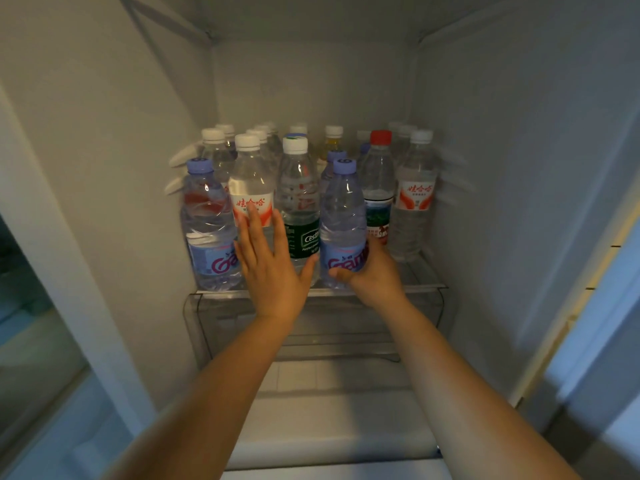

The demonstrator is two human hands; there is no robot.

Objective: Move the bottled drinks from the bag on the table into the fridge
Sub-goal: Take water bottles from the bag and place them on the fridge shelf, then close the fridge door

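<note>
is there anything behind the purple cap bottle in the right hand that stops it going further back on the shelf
Yes. Another purple-capped bottle stands directly behind the held bottle in the right hand, and the red-capped bottle crowds its right side.

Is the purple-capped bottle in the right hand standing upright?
Upright: the purple-capped bottle stands cap-up on the shelf, right hand gripping its base.

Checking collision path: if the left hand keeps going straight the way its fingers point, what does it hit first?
Likely the white-capped bottle with the red-and-white label: the left hand points its straight fingers at it, fingertips already overlapping its label. Actual contact is unclear.
</note>
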